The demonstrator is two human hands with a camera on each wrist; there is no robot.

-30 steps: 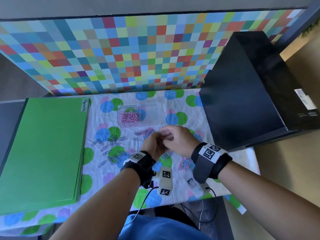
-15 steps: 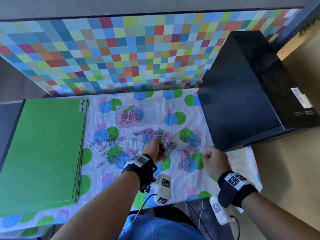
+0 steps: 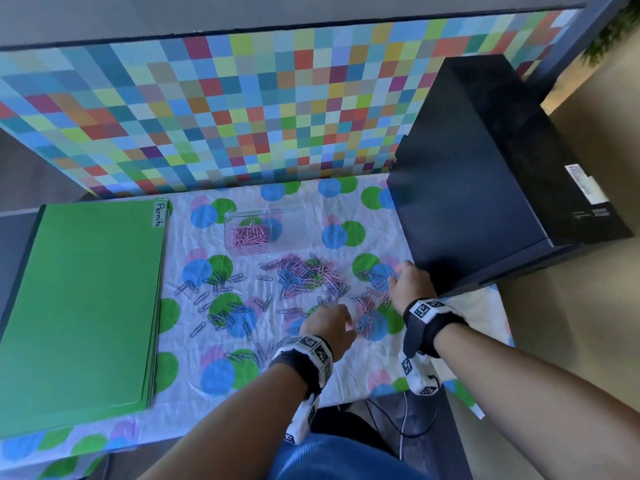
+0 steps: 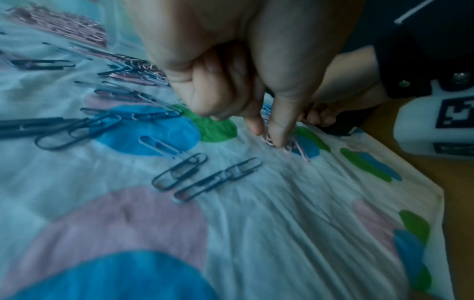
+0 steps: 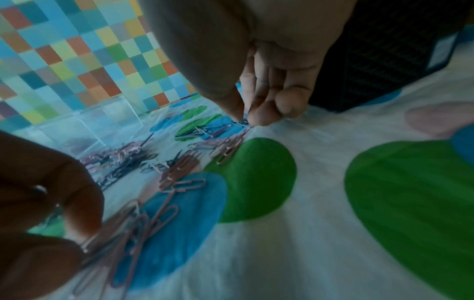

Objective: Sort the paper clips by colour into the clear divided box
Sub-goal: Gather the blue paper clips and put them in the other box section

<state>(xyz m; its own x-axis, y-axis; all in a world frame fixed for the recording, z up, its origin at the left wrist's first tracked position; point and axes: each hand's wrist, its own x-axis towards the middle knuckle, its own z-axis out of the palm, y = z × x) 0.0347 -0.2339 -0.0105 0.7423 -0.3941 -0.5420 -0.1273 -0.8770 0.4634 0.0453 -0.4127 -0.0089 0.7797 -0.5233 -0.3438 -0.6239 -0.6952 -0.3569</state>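
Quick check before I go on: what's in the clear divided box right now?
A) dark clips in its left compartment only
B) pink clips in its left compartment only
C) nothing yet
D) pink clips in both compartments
B: in the head view the clear divided box holds a heap of pink clips in its left compartment, while the right compartment shows only the spotted cloth through it.

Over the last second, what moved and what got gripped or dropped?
The two hands were together above the pile; they split. The right hand swung out toward the black case and now pinches a clip at the cloth. The left hand dropped nearer and pinches pink clips. Unchanged: clear divided box with pink clips in its left compartment, green folder.
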